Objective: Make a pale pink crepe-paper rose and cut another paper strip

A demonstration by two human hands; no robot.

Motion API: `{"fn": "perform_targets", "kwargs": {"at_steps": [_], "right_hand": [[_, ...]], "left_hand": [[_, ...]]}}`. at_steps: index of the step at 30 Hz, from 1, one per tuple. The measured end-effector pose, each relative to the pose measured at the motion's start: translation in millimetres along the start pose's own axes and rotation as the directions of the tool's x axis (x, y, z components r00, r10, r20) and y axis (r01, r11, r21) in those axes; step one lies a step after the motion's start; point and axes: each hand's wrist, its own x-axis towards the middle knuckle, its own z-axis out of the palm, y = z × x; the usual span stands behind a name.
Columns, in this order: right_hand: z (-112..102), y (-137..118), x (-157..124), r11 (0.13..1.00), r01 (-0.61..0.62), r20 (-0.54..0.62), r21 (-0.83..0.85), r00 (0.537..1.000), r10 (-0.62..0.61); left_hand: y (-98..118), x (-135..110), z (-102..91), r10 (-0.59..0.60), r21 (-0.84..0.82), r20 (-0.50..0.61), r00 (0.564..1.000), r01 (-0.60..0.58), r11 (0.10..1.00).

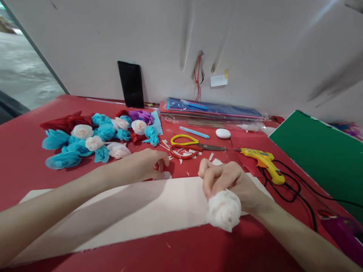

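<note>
The right hand [231, 181] clamps a white flower [225, 209], bloom toward the wearer, long axis into the grip.

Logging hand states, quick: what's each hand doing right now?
Left hand: curled near a white piece; grip cannot be told.
Right hand: closed, holding a white flower.

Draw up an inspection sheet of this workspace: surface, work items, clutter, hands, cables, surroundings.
Surface: red tabletop, with a white sheet across its near part.
Work items: white artificial rose; heap of artificial flowers at left; yellow glue gun at right.
Clutter: scissors among pale scraps; blue pen beyond them.
Left hand: curled near the sheet's far edge; grip unclear.
Right hand: holds the rose.
Cables: black cable beside the glue gun.
Surroundings: black phone leaning against the whitish wall; green board at right.
</note>
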Motion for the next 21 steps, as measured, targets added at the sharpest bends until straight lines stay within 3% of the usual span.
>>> {"fn": "perform_targets", "kwargs": {"at_steps": [5,10,17,21], "right_hand": [[0,-4,1,1.000,-0.005,-0.026,0.008,1.000,0.005],[4,-2,4,0.989,-0.074,-0.186,0.125,0.978,0.097],[22,-1,3,0.931,-0.126,-0.344,0.343,0.905,0.249],[35,-5,-1,0.902,-0.137,-0.373,0.409,0.877,0.302]], "left_hand": [[-8,4,6.8,0.029,-0.034,-0.016,0.999,-0.029,0.999],[-8,7,1.9,0.075,-0.099,-0.022,0.997,-0.077,0.992],[42,-9,-11.7,0.088,-0.259,-0.203,0.975,-0.140,0.956],[67,-25,-7.5,0.059,-0.570,-0.242,0.968,-0.191,0.799]]}}
